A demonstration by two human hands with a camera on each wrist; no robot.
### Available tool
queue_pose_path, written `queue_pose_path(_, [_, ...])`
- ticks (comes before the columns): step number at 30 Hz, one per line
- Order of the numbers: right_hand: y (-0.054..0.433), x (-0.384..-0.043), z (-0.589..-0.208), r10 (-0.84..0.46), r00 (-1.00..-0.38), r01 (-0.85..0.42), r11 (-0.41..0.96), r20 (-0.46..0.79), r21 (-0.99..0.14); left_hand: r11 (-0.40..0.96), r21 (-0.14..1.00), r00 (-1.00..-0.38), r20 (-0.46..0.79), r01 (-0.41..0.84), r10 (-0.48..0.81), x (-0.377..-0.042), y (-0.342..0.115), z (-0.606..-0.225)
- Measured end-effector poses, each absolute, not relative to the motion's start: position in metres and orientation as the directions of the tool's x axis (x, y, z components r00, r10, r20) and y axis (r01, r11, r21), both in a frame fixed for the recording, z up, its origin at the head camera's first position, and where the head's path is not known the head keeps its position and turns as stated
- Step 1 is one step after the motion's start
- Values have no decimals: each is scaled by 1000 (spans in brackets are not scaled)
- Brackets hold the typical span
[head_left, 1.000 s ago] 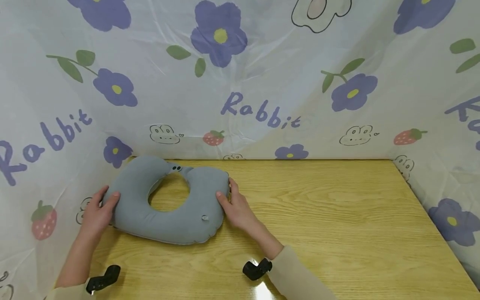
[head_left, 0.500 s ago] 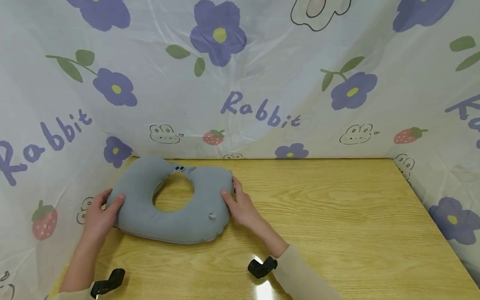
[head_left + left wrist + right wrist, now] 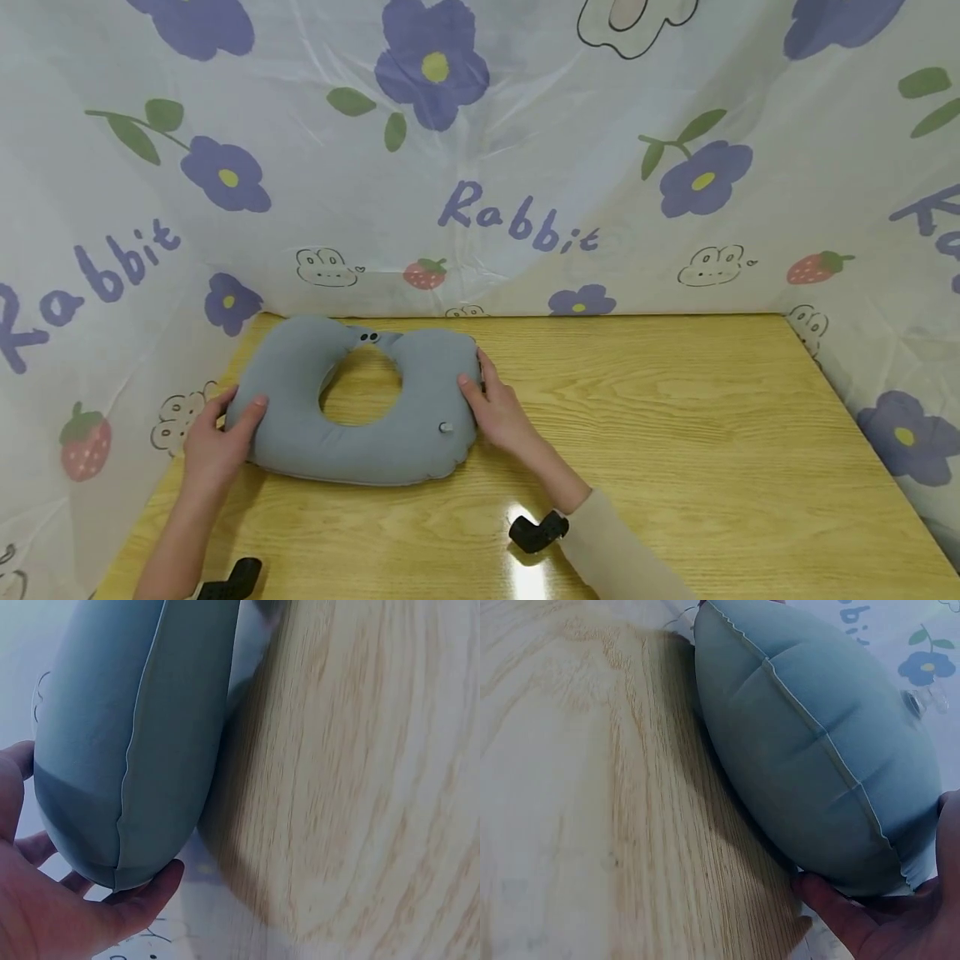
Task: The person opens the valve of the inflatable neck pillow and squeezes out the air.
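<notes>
A puffed-up grey-blue inflatable neck pillow (image 3: 360, 454) spans the space between both hands, low over the left part of the table. Its U opens toward the back, where a strap with two dark snaps (image 3: 369, 337) joins the ends. My left hand (image 3: 221, 437) grips its left side, thumb on top and fingers curling beneath. On the opposite side my right hand (image 3: 498, 408) holds the edge the same way, near a small clear air valve (image 3: 446, 427). The left wrist view shows fingers under the seamed end of the pillow (image 3: 142, 750); in the right wrist view the valve (image 3: 930, 700) sticks out.
Wood-grain table (image 3: 675, 433) extends to the right. A white curtain (image 3: 517, 150) printed with flowers, strawberries and rabbits hangs along the back and both sides. Each wrist carries a black camera, such as the right camera (image 3: 538, 532).
Both hands have shifted the neck pillow to the right, away from the left curtain, keeping their grip on its two sides.
</notes>
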State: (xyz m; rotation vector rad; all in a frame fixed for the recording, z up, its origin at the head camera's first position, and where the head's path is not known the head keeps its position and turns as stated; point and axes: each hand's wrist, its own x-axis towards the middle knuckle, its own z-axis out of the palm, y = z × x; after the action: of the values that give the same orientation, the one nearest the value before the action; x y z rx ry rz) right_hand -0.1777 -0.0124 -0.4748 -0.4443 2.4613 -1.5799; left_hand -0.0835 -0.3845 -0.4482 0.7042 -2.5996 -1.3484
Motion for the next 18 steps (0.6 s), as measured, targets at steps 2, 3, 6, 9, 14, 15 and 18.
queue_pose_path(2, [-9,-177,-474,-346,-938,-161,398,14,-903,497,796,-882,-94,-345,-461,-83,-381,-448])
queue_pose_path(3, [-8,-177,-473,-345,-938,-164,404,16,-900,494,798,-881,-96,-346,-463,-84,-379,-447])
queue_pose_path(6, [-3,-177,-474,-342,-939,-179,424,26,-888,484,800,-874,-98,-353,-476,-85,-371,-446])
queue_pose_path(9, [2,-177,-475,-341,-939,-188,433,33,-881,482,806,-869,-79,-344,-488,-86,-364,-447])
queue_pose_path(14, [10,-177,-476,-327,-944,-201,456,46,-867,506,804,-864,-19,-312,-503,-86,-353,-449])
queue_pose_path(15, [11,-177,-476,-324,-945,-199,459,46,-866,513,800,-863,-11,-311,-505,-86,-351,-449])
queue_pose_path(18, [16,-176,-476,-318,-947,-197,467,44,-862,533,789,-862,9,-306,-508,-87,-344,-449])
